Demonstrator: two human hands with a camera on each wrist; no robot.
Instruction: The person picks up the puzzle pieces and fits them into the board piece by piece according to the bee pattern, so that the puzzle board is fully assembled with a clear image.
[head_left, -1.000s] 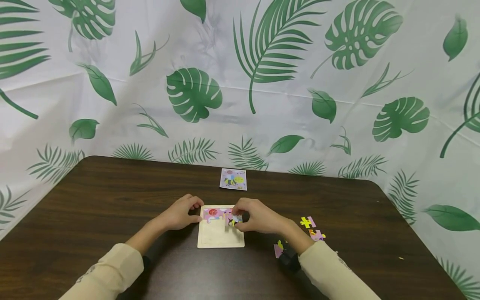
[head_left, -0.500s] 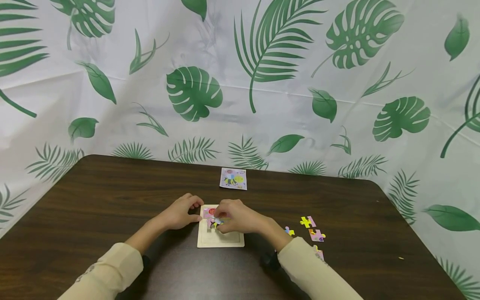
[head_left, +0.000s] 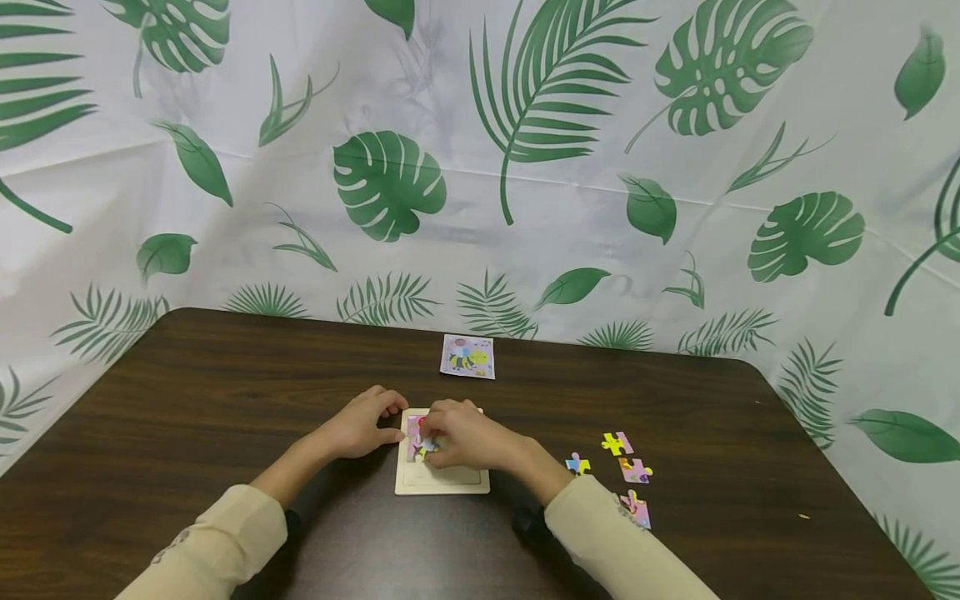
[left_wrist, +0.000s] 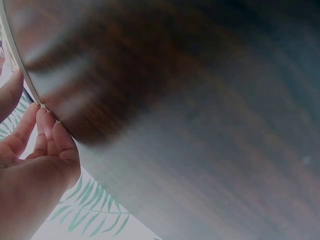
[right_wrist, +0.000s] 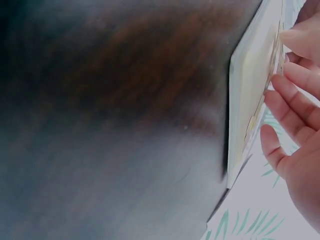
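A pale wooden puzzle tray (head_left: 442,489) lies on the table, with pink picture pieces along its upper part and bare wood at the bottom. My left hand (head_left: 363,425) holds the tray's upper left corner, thumb and fingertips against the edge, also seen in the left wrist view. Over the tray, my right hand (head_left: 468,437) holds a puzzle piece (head_left: 422,452) with black, yellow and pale blue print down at the left side, below the red-dotted piece. The right fingers hide much of the tray's upper right. In the right wrist view, the fingertips (right_wrist: 270,95) are close over the tray.
Several loose puzzle pieces (head_left: 636,472) lie on the dark table (head_left: 300,533) right of the tray, some beside the right sleeve (head_left: 615,533). Behind the tray is a square bee picture card (head_left: 467,357). A leaf-print cloth (head_left: 570,250) hangs behind the table's far edge.
My right hand has moved left across the tray with the puzzle piece and lowered it at the left side. More loose pieces show beside the right sleeve. The left hand has stayed at its corner.
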